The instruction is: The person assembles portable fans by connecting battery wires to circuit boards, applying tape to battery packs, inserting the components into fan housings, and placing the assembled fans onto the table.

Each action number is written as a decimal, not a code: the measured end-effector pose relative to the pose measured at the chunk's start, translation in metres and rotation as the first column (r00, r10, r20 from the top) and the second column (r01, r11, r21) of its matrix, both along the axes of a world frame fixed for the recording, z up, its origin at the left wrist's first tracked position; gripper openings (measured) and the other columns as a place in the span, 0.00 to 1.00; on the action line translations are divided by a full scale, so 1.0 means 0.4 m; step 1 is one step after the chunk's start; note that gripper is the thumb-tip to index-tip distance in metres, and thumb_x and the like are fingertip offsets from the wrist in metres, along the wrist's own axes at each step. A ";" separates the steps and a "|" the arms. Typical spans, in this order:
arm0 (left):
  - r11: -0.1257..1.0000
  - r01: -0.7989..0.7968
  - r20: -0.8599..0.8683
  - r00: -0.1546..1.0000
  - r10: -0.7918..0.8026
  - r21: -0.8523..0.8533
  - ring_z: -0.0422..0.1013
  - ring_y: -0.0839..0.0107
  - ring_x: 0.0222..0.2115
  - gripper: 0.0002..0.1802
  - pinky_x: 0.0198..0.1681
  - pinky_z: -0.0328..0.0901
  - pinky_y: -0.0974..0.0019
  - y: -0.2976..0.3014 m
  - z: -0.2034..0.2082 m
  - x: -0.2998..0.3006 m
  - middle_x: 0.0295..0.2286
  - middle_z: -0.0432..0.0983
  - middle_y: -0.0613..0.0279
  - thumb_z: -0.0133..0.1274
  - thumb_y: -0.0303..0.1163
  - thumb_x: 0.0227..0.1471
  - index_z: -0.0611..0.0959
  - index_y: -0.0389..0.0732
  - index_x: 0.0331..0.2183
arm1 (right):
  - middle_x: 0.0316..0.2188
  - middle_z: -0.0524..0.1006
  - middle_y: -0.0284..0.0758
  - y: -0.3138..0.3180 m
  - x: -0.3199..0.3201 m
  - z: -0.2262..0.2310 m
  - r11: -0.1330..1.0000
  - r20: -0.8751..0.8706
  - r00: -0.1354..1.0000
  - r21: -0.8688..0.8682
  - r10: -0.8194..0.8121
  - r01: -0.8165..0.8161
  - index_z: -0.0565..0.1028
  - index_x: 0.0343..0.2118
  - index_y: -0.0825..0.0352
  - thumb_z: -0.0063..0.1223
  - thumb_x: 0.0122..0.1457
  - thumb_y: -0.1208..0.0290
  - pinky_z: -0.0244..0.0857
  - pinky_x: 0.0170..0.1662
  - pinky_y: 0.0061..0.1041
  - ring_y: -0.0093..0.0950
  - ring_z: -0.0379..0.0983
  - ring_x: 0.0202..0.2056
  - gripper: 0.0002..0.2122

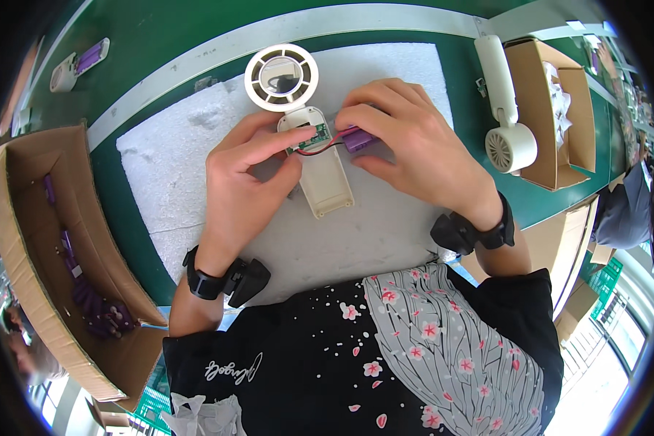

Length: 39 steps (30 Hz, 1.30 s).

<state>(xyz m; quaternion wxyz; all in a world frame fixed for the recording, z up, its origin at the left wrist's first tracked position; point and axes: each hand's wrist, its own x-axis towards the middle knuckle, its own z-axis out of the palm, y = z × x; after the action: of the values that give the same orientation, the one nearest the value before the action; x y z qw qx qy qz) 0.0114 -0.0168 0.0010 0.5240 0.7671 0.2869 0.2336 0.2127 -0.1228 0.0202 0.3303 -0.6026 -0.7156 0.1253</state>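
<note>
A white handheld fan lies open on a pale foam sheet, its round slotted head pointing away from me. My left hand grips the fan's body near the neck, with the index finger pressed on a small green circuit board. My right hand has its fingers closed around a purple cylindrical battery just right of the fan. Red and black wires run between the board and the battery. The lower half of the fan's handle shell is a bare hollow.
The foam sheet covers the green table. At left stands a cardboard box with several purple batteries. Another white fan lies at right beside a cardboard box holding white pieces. An opened fan sits far left.
</note>
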 end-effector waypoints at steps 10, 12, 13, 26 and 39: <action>0.998 -0.035 0.005 0.999 0.035 0.057 0.75 0.72 0.30 0.21 0.35 0.69 0.71 0.006 0.003 0.000 0.40 0.77 0.55 0.55 0.14 0.38 0.86 0.43 0.37 | 0.34 0.78 0.34 -0.008 0.028 -0.014 0.985 -0.198 0.976 -0.123 0.094 -0.120 0.77 0.30 0.67 0.68 0.35 0.79 0.70 0.34 0.28 0.33 0.75 0.34 0.15; 0.998 -0.028 0.004 1.000 0.028 0.061 0.75 0.71 0.30 0.21 0.35 0.69 0.71 0.008 0.002 0.003 0.40 0.77 0.55 0.55 0.15 0.38 0.86 0.43 0.37 | 0.33 0.78 0.34 -0.009 0.029 -0.013 0.988 -0.176 0.980 -0.103 0.095 -0.115 0.78 0.28 0.67 0.68 0.36 0.79 0.71 0.33 0.28 0.33 0.75 0.33 0.13; 0.998 -0.025 0.004 1.000 0.025 0.063 0.75 0.71 0.31 0.21 0.36 0.69 0.71 0.008 0.003 0.003 0.40 0.77 0.55 0.55 0.15 0.38 0.86 0.43 0.37 | 0.33 0.79 0.34 -0.010 0.028 -0.012 0.989 -0.164 0.982 -0.093 0.095 -0.112 0.78 0.28 0.67 0.68 0.36 0.79 0.71 0.33 0.28 0.33 0.75 0.33 0.13; 0.996 -0.007 -0.008 1.000 0.008 0.085 0.76 0.70 0.32 0.21 0.36 0.69 0.71 0.010 0.015 0.002 0.40 0.77 0.56 0.55 0.15 0.39 0.86 0.43 0.37 | 0.31 0.79 0.36 -0.023 0.029 0.021 0.776 -0.719 0.687 -0.491 -0.104 -0.396 0.76 0.35 0.71 0.61 0.52 0.75 0.73 0.34 0.25 0.29 0.78 0.30 0.09; 0.982 0.026 -0.068 0.998 -0.013 0.187 0.77 0.66 0.33 0.21 0.35 0.71 0.69 0.015 0.024 0.002 0.38 0.78 0.56 0.61 0.19 0.36 0.87 0.46 0.37 | 0.46 0.69 0.42 -0.036 0.049 0.043 0.581 -0.956 0.161 -0.279 -0.246 -0.765 0.49 0.64 0.65 0.55 0.44 0.86 0.75 0.39 0.29 0.35 0.77 0.41 0.42</action>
<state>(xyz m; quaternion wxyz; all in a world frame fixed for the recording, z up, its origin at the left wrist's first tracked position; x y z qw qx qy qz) 0.0123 -0.0110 0.0105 0.4418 0.8232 0.2735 0.2287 0.2322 -0.1371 0.0376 0.3796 -0.3008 -0.3262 0.8118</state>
